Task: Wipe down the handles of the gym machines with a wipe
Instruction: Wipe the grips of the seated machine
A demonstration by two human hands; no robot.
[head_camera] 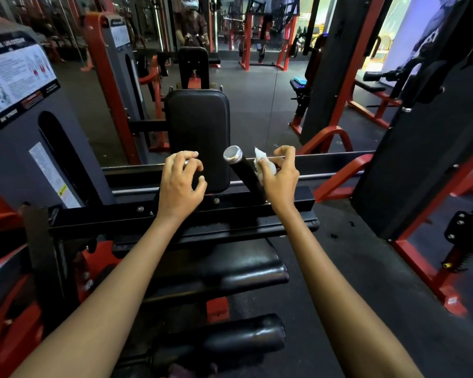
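A black machine handle (pixel 242 170) with a silver end cap juts up toward me in the middle of the view. My right hand (pixel 280 175) pinches a crumpled white wipe (pixel 264 163) against the handle's right side. My left hand (pixel 182 178) curls over the matching left handle, whose silver cap just shows between the fingers; the rest of that handle is hidden. A black back pad (pixel 198 132) stands between the two handles.
The grey weight stack shroud (pixel 25 118) with an instruction placard rises at the left. Black roller pads (pixel 246 274) lie below my arms. Red and black machine frames (pixel 366 110) stand at the right. A mirror ahead reflects the gym floor.
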